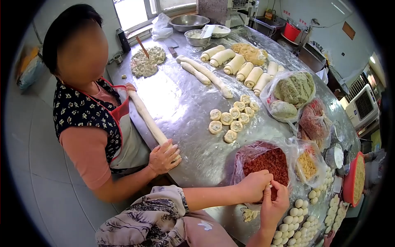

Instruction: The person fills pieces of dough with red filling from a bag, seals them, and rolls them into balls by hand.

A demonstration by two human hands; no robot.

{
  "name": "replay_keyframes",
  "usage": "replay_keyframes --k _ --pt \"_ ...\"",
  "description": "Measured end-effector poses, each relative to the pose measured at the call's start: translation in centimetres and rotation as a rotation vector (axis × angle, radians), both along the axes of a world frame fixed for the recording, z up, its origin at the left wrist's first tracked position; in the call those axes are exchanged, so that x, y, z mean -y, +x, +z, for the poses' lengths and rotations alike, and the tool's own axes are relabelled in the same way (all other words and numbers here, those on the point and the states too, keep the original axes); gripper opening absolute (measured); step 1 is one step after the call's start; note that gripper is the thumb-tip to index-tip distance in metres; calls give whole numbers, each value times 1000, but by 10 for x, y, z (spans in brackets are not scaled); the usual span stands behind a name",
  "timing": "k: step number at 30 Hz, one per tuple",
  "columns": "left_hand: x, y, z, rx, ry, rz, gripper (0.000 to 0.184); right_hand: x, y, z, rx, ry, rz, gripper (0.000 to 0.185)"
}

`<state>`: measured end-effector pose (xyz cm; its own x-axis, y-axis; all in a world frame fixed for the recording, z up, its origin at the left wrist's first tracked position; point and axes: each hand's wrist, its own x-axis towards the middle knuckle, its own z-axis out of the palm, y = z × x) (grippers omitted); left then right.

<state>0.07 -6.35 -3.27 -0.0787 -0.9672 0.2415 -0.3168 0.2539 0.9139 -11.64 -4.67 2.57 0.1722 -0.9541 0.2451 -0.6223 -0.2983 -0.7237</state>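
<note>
My left hand (256, 186) reaches in from the left, its fingers closed in a pinch. Against it, my right hand (275, 205) comes up from below, also closed at the fingertips. Between them shows a small pale piece of dough (270, 185), mostly hidden by the fingers. Both hands are over the near edge of a plastic-lined container of red crumbly filling (267, 162). Just right of it sits a bag of yellow chopped filling (306, 165). Several round white dough balls (294, 218) lie in rows below, beside my right forearm. Loose dough scraps (249, 214) lie under my wrists.
At left a co-worker's hands press a long dough rope (148, 119) along the metal table's edge (181, 185). Several filled dough rounds (232, 117), dough rolls (245, 71), a bag of greenish filling (294, 90) and a red basin (354, 179) stand around.
</note>
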Motion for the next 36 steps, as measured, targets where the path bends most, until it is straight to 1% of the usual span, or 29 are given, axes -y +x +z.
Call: replay_keyframes --k 3,4,6,7,10,11,14,17,20,21,22,23,24,25,26,27,28,29,30,31,32,34,36 --pt "-3 -3 0 -31 14 9 15 3 -6 -4 -106 -103 67 15" --pt "1 -3 -7 -6 -61 -5 14 4 -6 -6 -108 -102 71 14" --pt "1 -4 -6 -89 -255 68 16 3 -7 -6 -119 -95 81 14" --pt "-3 -4 1 -123 -93 29 16 3 -7 -6 -130 -115 67 12" --pt "-2 -3 5 42 13 -121 17 2 -13 -6 -106 -91 71 13" --pt "-2 -1 10 68 1 -132 14 1 -14 -5 -107 -107 75 14" --pt "-3 -2 16 129 73 -245 13 -3 -25 -9 -127 -195 106 14" --pt "-5 -10 12 58 69 -397 18 -6 -50 -21 -114 -248 -18 4" --pt "-13 -8 18 -122 110 -573 24 2 -88 -25 140 -225 -539 5" --pt "-15 -4 25 -132 148 -484 26 2 -104 -34 161 -215 -512 6" --pt "-12 -4 18 -256 169 -471 23 -3 -123 -48 172 -204 -503 7" --pt "-7 0 16 -382 30 -443 30 -17 -141 -62 166 -189 -518 9" --pt "-4 -2 8 -461 12 -377 37 -28 -149 -83 158 -123 -489 8" --pt "-2 2 16 -543 166 -360 35 -39 -135 -84 78 -200 -419 7" --pt "-1 10 23 -576 472 -384 26 -50 -126 -81 62 -120 -432 6" --pt "-1 6 20 -749 504 -291 14 -58 -120 -85 41 -73 -461 5" --pt "-2 8 11 -826 520 -289 26 -65 -119 -94 -31 -101 -460 5" --pt "-4 10 2 -808 440 -335 39 -70 -109 -91 -26 -111 -452 4" --pt "-6 7 -8 -963 394 -364 49 -76 -104 -96 28 -101 -470 5" --pt "-8 6 -9 -1008 356 -406 55 -80 -99 -99 -2 -132 -438 6" --pt "-12 5 -3 -1089 454 -322 57 -83 -91 -99 7 -103 -439 8" --pt "-12 7 1 -1098 500 -299 59 -91 -81 -110 -73 -103 -376 13" --pt "-10 7 6 -1155 552 -259 60 -91 -75 -128 -141 -144 -253 18"
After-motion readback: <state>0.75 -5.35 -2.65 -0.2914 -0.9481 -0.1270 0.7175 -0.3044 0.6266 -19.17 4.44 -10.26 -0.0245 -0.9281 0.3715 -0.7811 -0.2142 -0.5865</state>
